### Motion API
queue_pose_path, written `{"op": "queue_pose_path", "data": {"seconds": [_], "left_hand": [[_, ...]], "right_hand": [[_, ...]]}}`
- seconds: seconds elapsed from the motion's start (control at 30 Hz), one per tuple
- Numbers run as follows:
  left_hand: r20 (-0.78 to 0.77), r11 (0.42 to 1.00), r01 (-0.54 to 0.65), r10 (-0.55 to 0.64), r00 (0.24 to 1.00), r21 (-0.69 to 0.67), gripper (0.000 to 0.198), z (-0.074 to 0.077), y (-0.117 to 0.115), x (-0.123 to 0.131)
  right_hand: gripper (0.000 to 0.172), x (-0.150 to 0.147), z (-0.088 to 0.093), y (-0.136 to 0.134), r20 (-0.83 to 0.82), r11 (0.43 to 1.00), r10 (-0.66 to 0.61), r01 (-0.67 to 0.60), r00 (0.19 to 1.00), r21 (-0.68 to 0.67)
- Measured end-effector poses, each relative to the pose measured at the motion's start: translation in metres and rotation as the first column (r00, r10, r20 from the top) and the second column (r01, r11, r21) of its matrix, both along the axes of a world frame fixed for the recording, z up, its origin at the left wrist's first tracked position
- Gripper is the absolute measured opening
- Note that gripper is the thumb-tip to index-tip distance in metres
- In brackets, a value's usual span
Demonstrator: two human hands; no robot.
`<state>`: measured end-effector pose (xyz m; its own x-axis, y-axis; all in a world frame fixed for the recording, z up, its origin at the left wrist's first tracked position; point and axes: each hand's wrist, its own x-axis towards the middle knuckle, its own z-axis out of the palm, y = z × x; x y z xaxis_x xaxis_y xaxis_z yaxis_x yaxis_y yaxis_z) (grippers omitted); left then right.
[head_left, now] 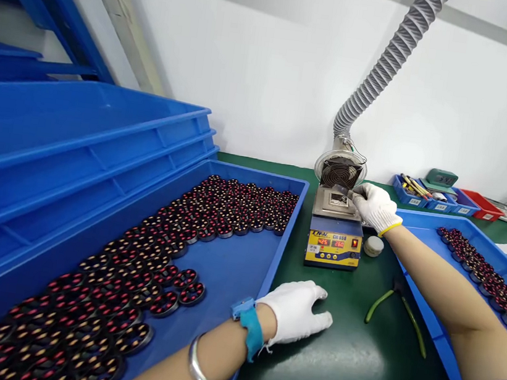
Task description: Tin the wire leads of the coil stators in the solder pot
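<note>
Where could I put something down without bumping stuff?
On the green table, between the left hand and the green-handled tool. Also inside the blue tray left of that hand, between the black rings and its right wall. That tray's left side and far end are crowded.

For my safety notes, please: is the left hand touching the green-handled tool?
Apart: the head view shows green tabletop between the left hand and the green-handled tool.

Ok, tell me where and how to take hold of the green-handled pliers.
Take the green-handled pliers by both handles, probably from above and from the person's own side. They lie flat on the table with the handles spread toward the person and the dark head pointing away, so a wide grip that draws the handles together should suit.
</note>
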<state>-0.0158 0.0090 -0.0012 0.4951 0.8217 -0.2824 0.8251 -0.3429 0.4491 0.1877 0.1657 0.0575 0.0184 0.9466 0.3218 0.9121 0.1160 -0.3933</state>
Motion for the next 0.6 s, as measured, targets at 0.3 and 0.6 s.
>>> {"op": "queue_pose_path", "data": {"seconds": [0.3, 0.6], "left_hand": [[-0.012, 0.999, 0.029, -0.028, 1.0, 0.018, 0.067, -0.001, -0.001, 0.001], [-0.031, 0.998, 0.055, -0.054, 0.998, 0.024, 0.067, -0.001, -0.002, 0.001]], "right_hand": [[0.028, -0.042, 0.043, 0.002, 0.27, 0.998, 0.056, -0.058, 0.961, 0.001], [0.037, -0.067, 0.046, 0.008, 0.315, 0.995, 0.099, -0.088, 0.944, -0.049]]}}
